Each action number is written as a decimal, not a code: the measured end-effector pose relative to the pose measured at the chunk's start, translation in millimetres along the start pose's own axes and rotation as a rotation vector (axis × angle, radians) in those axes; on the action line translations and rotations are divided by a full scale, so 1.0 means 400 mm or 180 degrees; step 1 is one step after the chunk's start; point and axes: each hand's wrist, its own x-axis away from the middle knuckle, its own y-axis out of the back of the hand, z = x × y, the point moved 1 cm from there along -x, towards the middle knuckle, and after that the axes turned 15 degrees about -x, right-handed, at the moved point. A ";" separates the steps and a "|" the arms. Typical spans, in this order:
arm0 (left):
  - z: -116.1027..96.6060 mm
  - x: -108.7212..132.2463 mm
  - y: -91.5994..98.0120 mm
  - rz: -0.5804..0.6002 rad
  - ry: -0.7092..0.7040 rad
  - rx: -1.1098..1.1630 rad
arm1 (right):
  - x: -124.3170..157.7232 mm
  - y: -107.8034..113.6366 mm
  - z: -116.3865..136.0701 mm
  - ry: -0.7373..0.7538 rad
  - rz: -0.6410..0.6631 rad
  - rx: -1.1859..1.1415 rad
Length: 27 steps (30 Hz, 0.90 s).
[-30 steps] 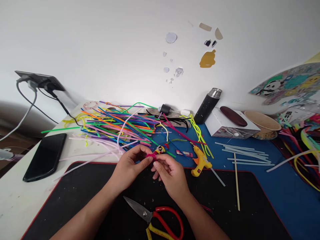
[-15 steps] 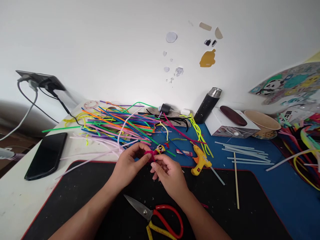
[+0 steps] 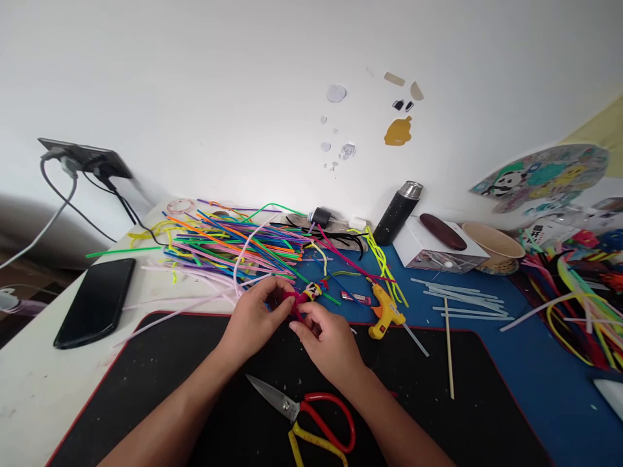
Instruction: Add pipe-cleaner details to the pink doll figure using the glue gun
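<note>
A small pipe-cleaner figure (image 3: 311, 292) with a magenta body and a yellow, white and black head is held above the back of the black mat. My left hand (image 3: 257, 314) pinches its magenta body between thumb and fingers. From the other side, my right hand (image 3: 331, 337) closes thumb and fingertips on the lower magenta part, partly hiding it. Below the hands lie scissors (image 3: 292, 410) with one red and one yellow handle. A yellow hot glue gun (image 3: 386, 312) with a glue stick in it rests to the right of my right hand.
Many coloured pipe cleaners (image 3: 233, 243) spread behind the hands. On the left is a black phone (image 3: 95, 303). Glue sticks (image 3: 462, 301) and a wooden stick (image 3: 448, 350) lie right. Along the wall stand a black thermos (image 3: 396, 214), a white box (image 3: 413, 243) and a bowl (image 3: 496, 243).
The head view has tilted up and turned slightly right. Both hands keep hold of the figure, and the right fingers have shifted slightly on its magenta part.
</note>
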 end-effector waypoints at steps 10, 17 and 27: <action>0.011 0.003 -0.008 0.0427 -0.0144 -0.0201 | 0.020 0.057 0.055 0.0167 0.0518 0.1061; 0.009 0.006 -0.006 0.0713 -0.0225 -0.0094 | 0.000 0.101 0.088 0.0264 0.0558 0.1352; 0.005 0.012 -0.012 0.1162 -0.0262 0.0286 | -0.039 0.119 0.105 0.0201 0.0483 0.1252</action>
